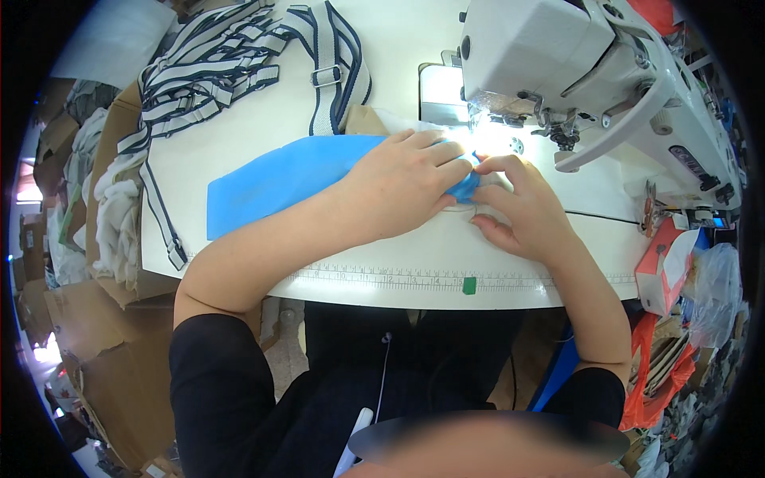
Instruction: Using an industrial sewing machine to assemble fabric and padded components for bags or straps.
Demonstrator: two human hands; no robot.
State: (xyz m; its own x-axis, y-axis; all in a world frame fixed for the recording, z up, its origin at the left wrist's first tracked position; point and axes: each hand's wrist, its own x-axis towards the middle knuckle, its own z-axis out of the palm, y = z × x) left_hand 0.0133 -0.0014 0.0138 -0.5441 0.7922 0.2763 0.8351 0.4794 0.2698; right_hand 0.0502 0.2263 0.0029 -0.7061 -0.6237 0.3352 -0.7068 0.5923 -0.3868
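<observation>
A long piece of blue fabric [279,179] lies across the sewing table, its right end bunched under the bright light by the white sewing machine [534,48]. My left hand [402,179] is on that fabric, fingers bent and gripping it near the bunched end. My right hand [514,211] touches the right edge with curled forefingers, thumb apart below. Beige and pale cloth [366,119] shows behind the blue piece. What is under my fingertips is partly hidden.
Striped straps with buckles [199,80] heap at the back left. A carton of white cloth [115,231] stands left. A printed ruler strip with green tape [470,285] runs along the front edge. At right are scissors [649,199], a pink box [661,263] and plastic bags [709,295].
</observation>
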